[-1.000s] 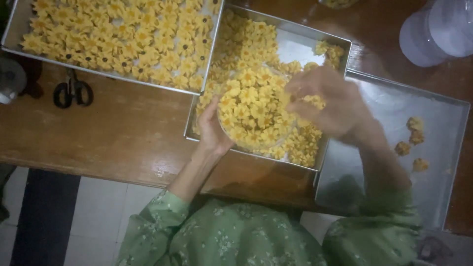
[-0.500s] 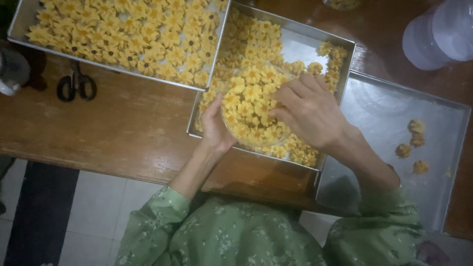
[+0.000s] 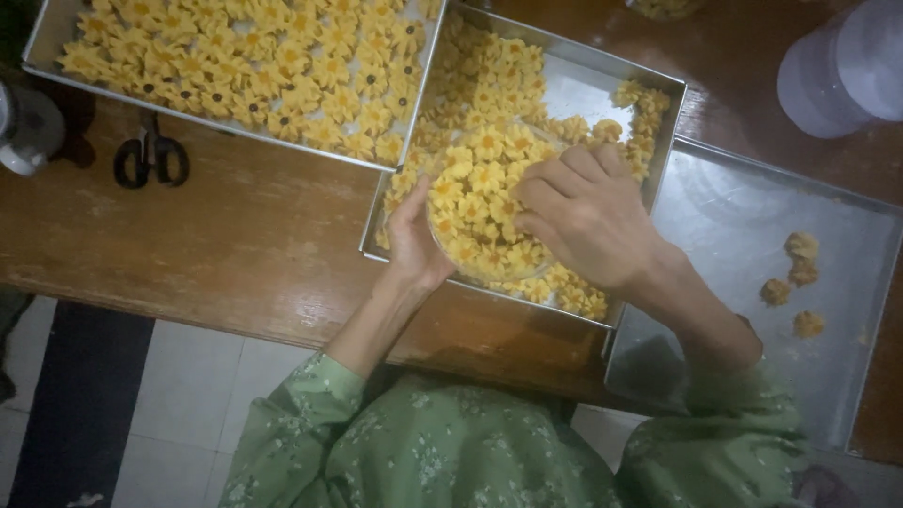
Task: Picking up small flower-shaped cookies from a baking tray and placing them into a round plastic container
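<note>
Over a wooden bench [image 3: 235, 235], a person in a green floral top [image 3: 451, 452] is working at a middle tray [image 3: 583, 89] of yellow flower-shaped cookies [image 3: 489, 146]. Left hand [image 3: 414, 240] is cupping the near-left side of a clear round tub [image 3: 475, 273] sitting in that tray, fingers curled around its wall and gripping it. Right hand [image 3: 583, 216] is lying over the tub's mouth from three o'clock, fingers bent down among the cookies inside; whether it is pinching one cannot be told. Cookies are filling the tub and lying loose about it in the tray. At eleven o'clock a second tray [image 3: 42, 47] is packed with more cookies in rows. At three o'clock a third tray [image 3: 715, 216] is holding a few browner pieces [image 3: 795, 273]. Black scissors [image 3: 150, 155] are lying on the bench at nine o'clock, and a pale plastic jar [image 3: 837, 71] is standing at one o'clock.
</note>
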